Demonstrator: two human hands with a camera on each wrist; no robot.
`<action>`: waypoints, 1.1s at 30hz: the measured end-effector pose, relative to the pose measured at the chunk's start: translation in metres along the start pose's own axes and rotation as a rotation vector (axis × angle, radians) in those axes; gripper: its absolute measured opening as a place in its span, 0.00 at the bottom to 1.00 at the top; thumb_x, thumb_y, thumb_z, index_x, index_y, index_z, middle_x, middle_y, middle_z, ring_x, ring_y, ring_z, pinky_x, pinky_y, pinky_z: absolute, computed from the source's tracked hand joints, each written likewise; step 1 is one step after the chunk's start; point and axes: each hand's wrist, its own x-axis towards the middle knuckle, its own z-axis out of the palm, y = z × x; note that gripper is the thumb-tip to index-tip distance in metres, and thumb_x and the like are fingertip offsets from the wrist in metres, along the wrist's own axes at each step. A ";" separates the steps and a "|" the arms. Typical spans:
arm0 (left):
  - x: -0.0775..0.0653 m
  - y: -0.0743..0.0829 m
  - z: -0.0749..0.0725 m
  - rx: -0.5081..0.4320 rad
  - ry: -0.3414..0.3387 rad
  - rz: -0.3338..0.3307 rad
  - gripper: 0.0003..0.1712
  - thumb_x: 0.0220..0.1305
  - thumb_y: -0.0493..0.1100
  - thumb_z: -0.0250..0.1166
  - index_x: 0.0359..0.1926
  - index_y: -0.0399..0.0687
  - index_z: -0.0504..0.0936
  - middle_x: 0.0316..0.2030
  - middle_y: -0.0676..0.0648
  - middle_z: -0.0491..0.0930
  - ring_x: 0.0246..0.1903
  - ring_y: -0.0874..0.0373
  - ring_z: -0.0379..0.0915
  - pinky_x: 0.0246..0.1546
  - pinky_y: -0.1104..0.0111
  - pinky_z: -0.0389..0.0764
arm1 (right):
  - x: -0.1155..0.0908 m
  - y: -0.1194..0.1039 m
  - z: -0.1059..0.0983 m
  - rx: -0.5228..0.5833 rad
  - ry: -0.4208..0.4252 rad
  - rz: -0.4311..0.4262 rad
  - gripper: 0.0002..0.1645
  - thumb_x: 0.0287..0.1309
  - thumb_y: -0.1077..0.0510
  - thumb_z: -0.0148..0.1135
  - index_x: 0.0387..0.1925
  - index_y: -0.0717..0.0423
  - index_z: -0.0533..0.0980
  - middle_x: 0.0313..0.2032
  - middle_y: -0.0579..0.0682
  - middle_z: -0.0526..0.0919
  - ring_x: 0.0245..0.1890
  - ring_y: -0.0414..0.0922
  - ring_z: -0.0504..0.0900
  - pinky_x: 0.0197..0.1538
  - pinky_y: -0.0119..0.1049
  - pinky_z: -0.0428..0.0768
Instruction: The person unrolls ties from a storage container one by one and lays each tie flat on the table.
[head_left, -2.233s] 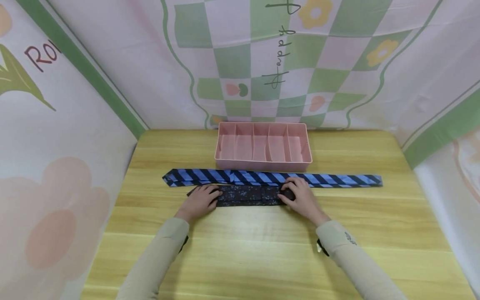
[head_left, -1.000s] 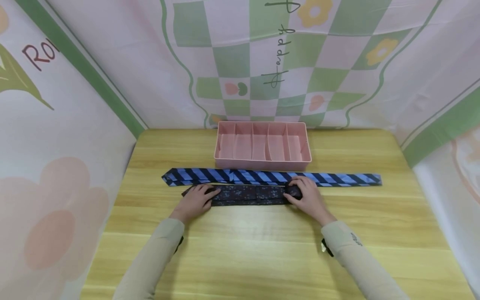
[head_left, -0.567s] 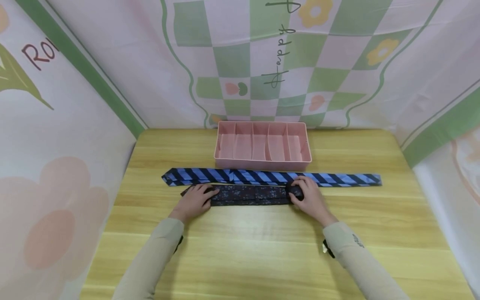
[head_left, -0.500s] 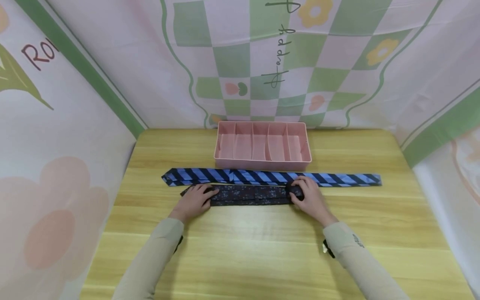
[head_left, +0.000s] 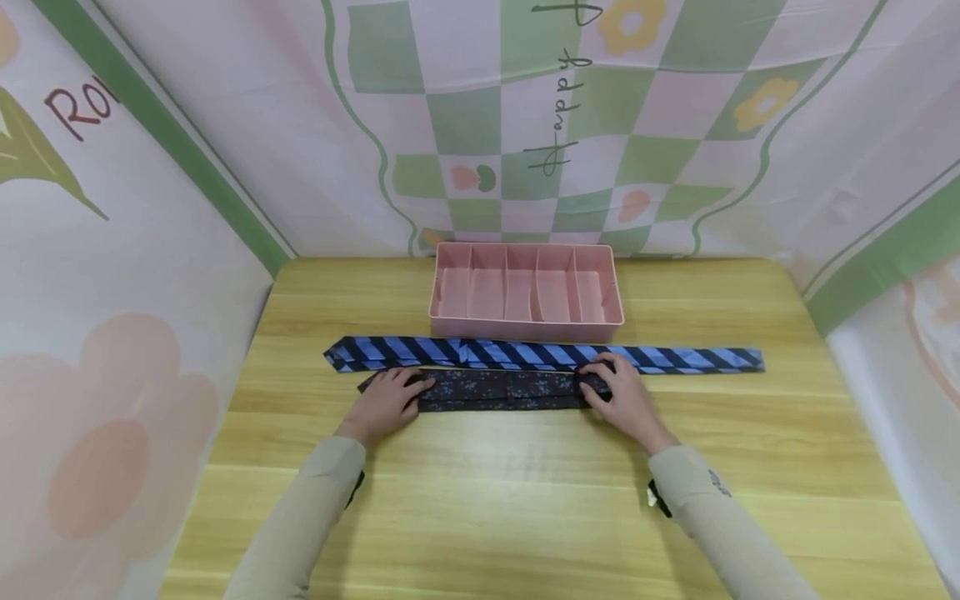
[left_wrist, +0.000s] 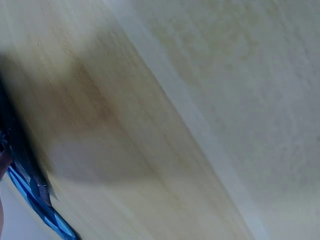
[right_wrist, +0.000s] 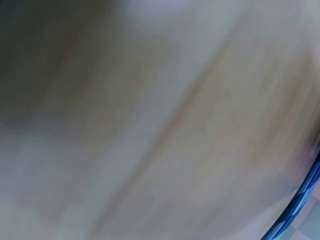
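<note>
A dark necktie (head_left: 502, 387) with small blue flowers lies folded lengthwise in a strip across the table. My left hand (head_left: 381, 406) rests on its left end, fingers extended over the cloth, and the pointed tip peeks out beyond the knuckles. At the other end, my right hand (head_left: 621, 404) curls its fingers and thumb around the dark cloth, hiding part of it. Just behind runs a blue and navy striped necktie (head_left: 525, 354), laid out straight. The right fingertips overlap its near edge in the head view. Its stripes (right_wrist: 300, 197) also show at the right wrist view's edge.
A pink box (head_left: 525, 329) with several upright compartments stands behind the striped tie, near the back of the wooden table (head_left: 495, 500). Printed cloth walls (head_left: 525, 125) close in the back and both sides.
Both hands have moved apart, left hand leftward and right hand rightward, with the dark tie's left tip shifting left. The dark bulge under the right fingers has lately flattened. Striped tie and box stay put.
</note>
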 end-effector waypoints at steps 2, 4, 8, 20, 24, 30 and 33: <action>0.000 -0.001 0.000 -0.001 -0.002 -0.003 0.26 0.70 0.48 0.49 0.68 0.61 0.66 0.66 0.45 0.67 0.65 0.45 0.63 0.68 0.49 0.64 | 0.000 0.000 0.000 0.009 -0.006 0.026 0.16 0.49 0.57 0.70 0.41 0.57 0.79 0.50 0.65 0.75 0.53 0.63 0.72 0.58 0.62 0.70; 0.000 -0.001 0.000 -0.006 -0.006 -0.007 0.26 0.70 0.48 0.49 0.68 0.61 0.66 0.66 0.45 0.67 0.65 0.45 0.63 0.68 0.49 0.64 | 0.000 0.001 0.000 0.012 -0.009 0.043 0.18 0.46 0.56 0.72 0.40 0.57 0.78 0.50 0.64 0.74 0.53 0.63 0.72 0.58 0.61 0.70; -0.001 -0.001 0.000 -0.012 -0.008 -0.012 0.26 0.70 0.48 0.49 0.68 0.61 0.66 0.66 0.45 0.67 0.65 0.45 0.63 0.68 0.49 0.64 | 0.000 0.002 0.000 0.008 0.010 0.041 0.20 0.44 0.57 0.74 0.39 0.59 0.77 0.48 0.64 0.75 0.51 0.62 0.73 0.57 0.60 0.71; -0.002 -0.002 -0.001 -0.025 0.020 -0.006 0.26 0.68 0.46 0.51 0.67 0.57 0.69 0.64 0.43 0.68 0.64 0.43 0.64 0.67 0.47 0.65 | 0.001 0.004 -0.002 -0.001 0.061 -0.053 0.13 0.46 0.62 0.67 0.37 0.61 0.78 0.46 0.64 0.77 0.50 0.62 0.73 0.58 0.60 0.68; -0.003 -0.001 -0.003 -0.032 0.004 -0.017 0.26 0.69 0.47 0.50 0.67 0.60 0.68 0.66 0.44 0.67 0.65 0.44 0.63 0.69 0.48 0.63 | 0.001 0.005 -0.003 -0.008 0.075 -0.105 0.12 0.47 0.63 0.65 0.37 0.60 0.81 0.45 0.63 0.78 0.49 0.61 0.73 0.60 0.59 0.66; -0.004 -0.001 -0.003 -0.019 -0.007 -0.022 0.26 0.70 0.48 0.50 0.68 0.62 0.67 0.66 0.45 0.67 0.65 0.45 0.63 0.69 0.49 0.63 | 0.000 0.006 -0.004 -0.020 0.073 -0.116 0.11 0.48 0.63 0.63 0.36 0.59 0.82 0.45 0.63 0.79 0.49 0.61 0.73 0.58 0.59 0.67; -0.004 -0.001 -0.003 -0.017 0.001 -0.021 0.26 0.70 0.48 0.50 0.68 0.62 0.67 0.66 0.45 0.67 0.65 0.45 0.63 0.69 0.48 0.63 | -0.001 0.007 -0.006 -0.015 0.056 -0.065 0.09 0.50 0.63 0.63 0.36 0.59 0.81 0.46 0.63 0.78 0.49 0.61 0.72 0.56 0.58 0.68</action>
